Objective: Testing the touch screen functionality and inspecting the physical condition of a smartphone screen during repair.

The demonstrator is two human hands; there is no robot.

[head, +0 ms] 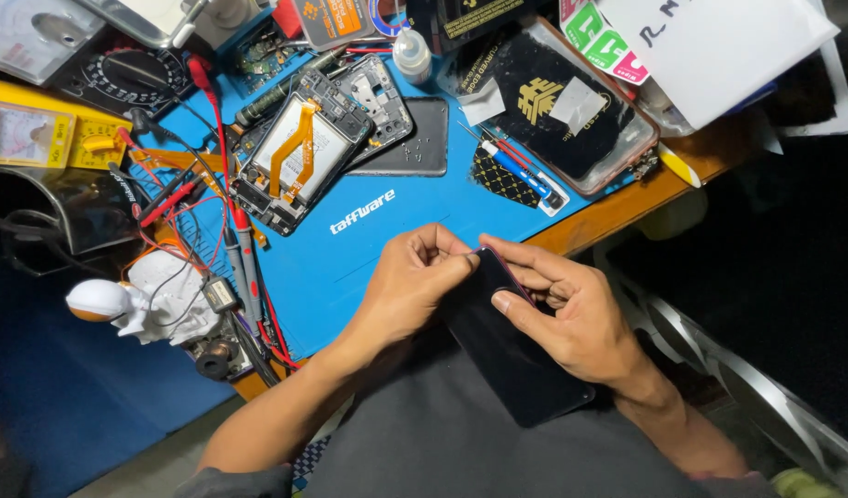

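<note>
Over my lap I hold a dark smartphone point(512, 355) with a black glass face and a reddish edge. My left hand point(413, 281) pinches its top corner with curled fingers. On the phone's right edge lies my right hand point(562, 309), thumb flat on the glass. On the blue work mat point(369, 249) lies an opened phone point(300, 157) showing its battery and an orange flex cable. Beside it rest a grey inner frame point(380, 92) and a dark back cover point(415, 143).
A yellow multimeter point(37, 134) with red and black probes point(244, 254) sits left. A small white astronaut figure point(147, 300) stands at the mat's near left corner. Blue and red screwdrivers point(521, 171), a small white bottle point(412, 55), a boxed phone case point(571, 106) and white packaging point(710, 46) crowd the far right.
</note>
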